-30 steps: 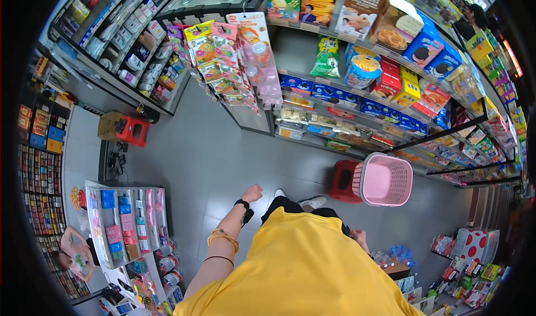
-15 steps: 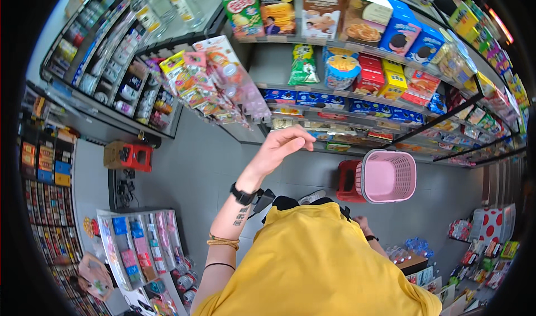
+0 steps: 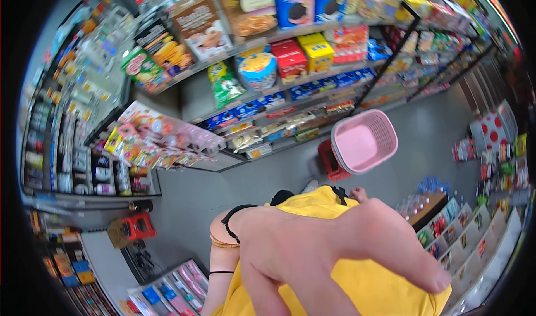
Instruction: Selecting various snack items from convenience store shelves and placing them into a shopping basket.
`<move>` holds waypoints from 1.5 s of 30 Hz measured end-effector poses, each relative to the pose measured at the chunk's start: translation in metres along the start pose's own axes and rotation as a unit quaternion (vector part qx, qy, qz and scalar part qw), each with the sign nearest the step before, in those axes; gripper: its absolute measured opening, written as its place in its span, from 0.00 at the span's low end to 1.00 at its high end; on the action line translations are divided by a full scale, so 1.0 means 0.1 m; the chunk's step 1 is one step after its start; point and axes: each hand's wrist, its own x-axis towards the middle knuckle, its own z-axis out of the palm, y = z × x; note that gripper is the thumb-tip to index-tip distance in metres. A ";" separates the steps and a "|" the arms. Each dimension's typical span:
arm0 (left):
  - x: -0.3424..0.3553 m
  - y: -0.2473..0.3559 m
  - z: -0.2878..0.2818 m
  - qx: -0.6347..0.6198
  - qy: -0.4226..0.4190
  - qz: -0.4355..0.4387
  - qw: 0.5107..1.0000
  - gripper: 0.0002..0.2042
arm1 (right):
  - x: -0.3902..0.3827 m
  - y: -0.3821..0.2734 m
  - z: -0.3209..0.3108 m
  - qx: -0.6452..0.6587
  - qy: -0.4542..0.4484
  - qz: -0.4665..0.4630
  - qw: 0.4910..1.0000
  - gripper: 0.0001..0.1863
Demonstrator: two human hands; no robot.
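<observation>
Large and close, my left hand (image 3: 312, 246) is raised in front of my yellow shirt (image 3: 368, 291). Its thumb stretches to the right and its fingers spread downward, with nothing held. A black watch strap and a tan bracelet circle that wrist and forearm. My right hand (image 3: 360, 194) shows only in part beside my right side, below the basket, and its fingers are too small to read. Just ahead of it, a pink plastic basket (image 3: 365, 140) rests on a red stool (image 3: 333, 162). Neither hand touches the basket.
Ahead stand shelves with a brown biscuit box (image 3: 202, 28), a green snack bag (image 3: 225, 87) and a round blue tub (image 3: 258, 70). Hanging candy packets (image 3: 145, 145) jut out at left. Another red stool (image 3: 138, 226) is at left; a slanted display rack (image 3: 463, 232) stands at right.
My left hand has come up from in front of the shelves toward my head, its fingers now spread. The view has turned, and the shelves and basket sit further left and higher.
</observation>
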 end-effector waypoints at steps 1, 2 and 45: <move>-0.09 -0.04 -0.16 -0.013 -0.036 -0.010 0.999 0.09 | -0.10 0.11 -0.11 0.004 0.035 0.010 0.999 0.09; -0.09 -0.05 -0.21 -0.005 -0.058 0.008 0.998 0.10 | -0.13 0.03 -0.11 -0.027 0.024 -0.002 0.999 0.09; 1.11 0.32 -1.34 -0.209 -0.231 0.055 0.949 0.14 | -2.53 -2.83 2.53 0.018 -0.677 -0.151 0.720 0.26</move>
